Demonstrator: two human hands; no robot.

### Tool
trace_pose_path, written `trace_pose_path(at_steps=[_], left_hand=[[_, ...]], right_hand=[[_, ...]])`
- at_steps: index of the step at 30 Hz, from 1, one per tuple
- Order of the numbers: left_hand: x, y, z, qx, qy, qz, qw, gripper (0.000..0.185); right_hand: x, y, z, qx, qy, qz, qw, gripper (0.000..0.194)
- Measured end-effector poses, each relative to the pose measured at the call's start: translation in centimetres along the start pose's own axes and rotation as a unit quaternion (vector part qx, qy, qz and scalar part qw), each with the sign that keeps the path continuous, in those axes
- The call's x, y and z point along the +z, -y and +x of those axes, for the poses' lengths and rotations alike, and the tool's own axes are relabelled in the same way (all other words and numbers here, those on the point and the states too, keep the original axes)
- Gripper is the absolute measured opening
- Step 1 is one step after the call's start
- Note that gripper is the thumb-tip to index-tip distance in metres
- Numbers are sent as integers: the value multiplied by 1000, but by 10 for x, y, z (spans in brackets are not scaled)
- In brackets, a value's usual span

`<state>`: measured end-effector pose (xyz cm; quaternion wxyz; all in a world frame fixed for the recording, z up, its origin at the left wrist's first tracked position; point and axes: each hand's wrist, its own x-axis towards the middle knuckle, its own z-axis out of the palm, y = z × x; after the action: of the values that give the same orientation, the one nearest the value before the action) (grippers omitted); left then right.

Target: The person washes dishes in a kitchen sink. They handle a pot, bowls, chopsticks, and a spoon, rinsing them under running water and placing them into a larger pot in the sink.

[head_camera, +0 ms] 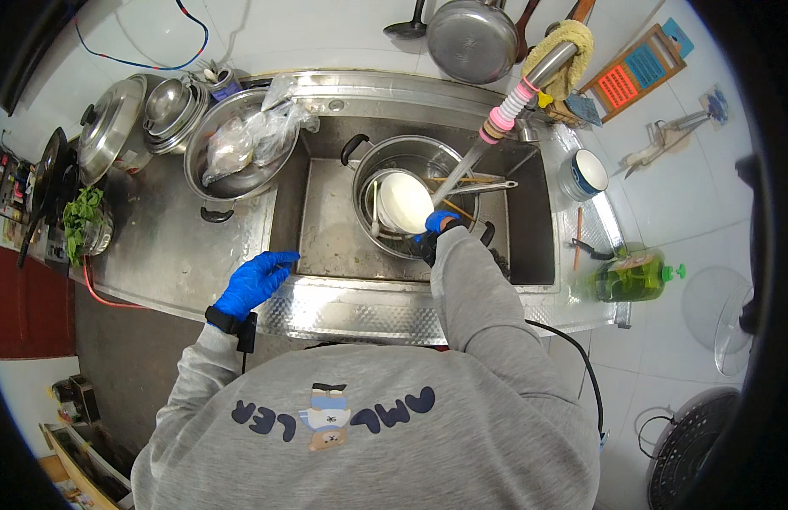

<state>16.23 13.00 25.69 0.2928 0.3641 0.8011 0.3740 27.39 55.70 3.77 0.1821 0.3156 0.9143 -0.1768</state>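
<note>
In a blue glove, my right hand (437, 226) is at the near right side of a white bowl (407, 203), its fingers mostly hidden by the wrist and sleeve. The bowl lies tilted inside a large steel pot (364, 220) standing in the sink (330, 255). Water (461, 169) runs from the faucet (553, 67) down beside the bowl. A white spoon (375, 210), chopsticks (458, 209) and a steel-handled utensil (486, 187) also rest in or across the pot. My left hand (257, 284), gloved in blue, hovers over the sink's near left edge, fingers loosely extended, holding nothing visible.
On the left counter stand a two-handled steel pot (190, 166) with plastic bags (234, 143), a lidded pot (113, 127), steel bowls (171, 111) and leafy greens (81, 217). A blue-and-white bowl (588, 173), a knife (591, 250) and a green detergent bottle (633, 275) are at the right.
</note>
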Motion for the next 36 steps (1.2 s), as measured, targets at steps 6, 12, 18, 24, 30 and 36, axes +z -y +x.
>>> trace_pose_path(at_steps=[6,12,18,24,30,36], left_hand=[[-5,7,5,39,-13,64,997,28],[-5,5,8,57,-20,28,998,28],[-7,-2,19,72,-2,55,996,28],[-5,-3,25,51,4,16,999,29],[-3,-18,36,43,42,13,998,28],[0,-38,49,65,61,46,995,29]], right_hand=[[-19,-19,-14,58,-48,11,997,28],[-42,-43,-26,87,-76,17,993,26],[-58,-61,-33,-54,3,-114,992,28],[-93,-67,-75,78,76,348,931,19],[-134,-51,-118,76,67,462,881,27],[-108,-10,-115,62,135,583,799,32]])
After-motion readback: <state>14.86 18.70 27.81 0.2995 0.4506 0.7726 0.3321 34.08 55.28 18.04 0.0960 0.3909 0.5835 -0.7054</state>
